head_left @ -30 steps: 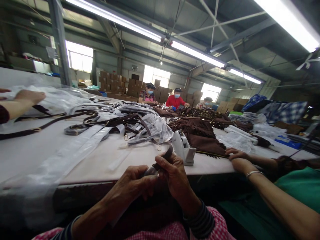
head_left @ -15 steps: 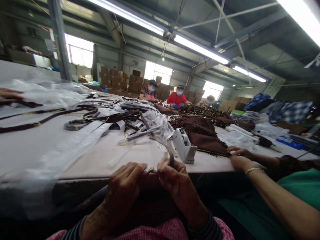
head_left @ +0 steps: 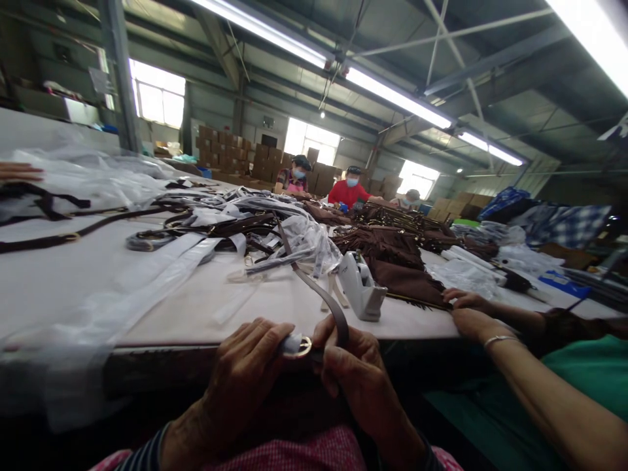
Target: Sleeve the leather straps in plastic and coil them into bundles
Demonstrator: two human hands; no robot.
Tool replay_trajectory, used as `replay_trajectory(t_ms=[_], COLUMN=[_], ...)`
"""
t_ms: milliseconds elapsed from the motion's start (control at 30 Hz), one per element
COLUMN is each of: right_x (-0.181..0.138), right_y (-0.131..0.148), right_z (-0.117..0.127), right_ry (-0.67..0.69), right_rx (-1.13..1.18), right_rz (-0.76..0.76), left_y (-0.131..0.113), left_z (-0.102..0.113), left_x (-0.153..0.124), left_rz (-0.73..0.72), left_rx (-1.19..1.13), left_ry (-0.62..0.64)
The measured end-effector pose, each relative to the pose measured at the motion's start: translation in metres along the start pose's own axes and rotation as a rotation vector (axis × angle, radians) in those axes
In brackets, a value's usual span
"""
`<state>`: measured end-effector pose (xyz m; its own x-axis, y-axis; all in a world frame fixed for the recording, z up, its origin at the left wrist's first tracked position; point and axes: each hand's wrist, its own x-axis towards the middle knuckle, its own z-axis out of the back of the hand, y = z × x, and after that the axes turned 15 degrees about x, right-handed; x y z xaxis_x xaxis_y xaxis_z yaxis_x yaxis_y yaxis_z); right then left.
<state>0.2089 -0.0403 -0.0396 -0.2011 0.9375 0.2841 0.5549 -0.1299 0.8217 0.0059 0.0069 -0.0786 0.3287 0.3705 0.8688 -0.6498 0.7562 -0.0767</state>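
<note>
At the table's near edge, my left hand (head_left: 243,366) is closed around the end of a strap with a gold buckle (head_left: 306,347). Pale wrapping shows between the fingers and the buckle. My right hand (head_left: 356,369), just right of the buckle, pinches a dark brown strap (head_left: 314,288). That strap arches over the hand and runs back toward the pile of wrapped straps (head_left: 275,216). Whether it is the same piece as the buckled end, I cannot tell. Beyond my right hand stands a white tape dispenser (head_left: 366,297).
Brown fringed bags (head_left: 405,278) lie right of the dispenser, where a co-worker's hands (head_left: 468,314) hold one edge. Clear plastic sleeves (head_left: 103,314) hang over the table's left front edge. Another person's hand (head_left: 19,172) is at far left. Several people sit across the table.
The buckle has turned to face up and stands clear of my right hand. The hands are slightly farther apart, and the strap's arch has shifted right. The co-worker's hands at right barely moved.
</note>
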Motion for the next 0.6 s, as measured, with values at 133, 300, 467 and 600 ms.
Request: replay_trajectory(t_ms=[133, 300, 467, 600], right_x=[0.004, 0.026, 0.048, 0.05], right_y=[0.004, 0.014, 0.021, 0.02], right_z=[-0.002, -0.009, -0.023, -0.033], right_ry=[-0.025, -0.167, -0.15, 0.016], right_rx=[0.052, 0.258, 0.198, -0.014], right_rz=[0.003, -0.023, 0.017, 0.064], left_y=[-0.002, -0.013, -0.018, -0.012], left_z=[0.002, 0.008, 0.018, 0.026], left_x=[0.002, 0.018, 0.045, 0.066], left_rz=[0.045, 0.379, 0.662, 0.548], left_rx=[-0.075, -0.412, -0.694, -0.784], left_ry=[0.028, 0.351, 0.552, 0.551])
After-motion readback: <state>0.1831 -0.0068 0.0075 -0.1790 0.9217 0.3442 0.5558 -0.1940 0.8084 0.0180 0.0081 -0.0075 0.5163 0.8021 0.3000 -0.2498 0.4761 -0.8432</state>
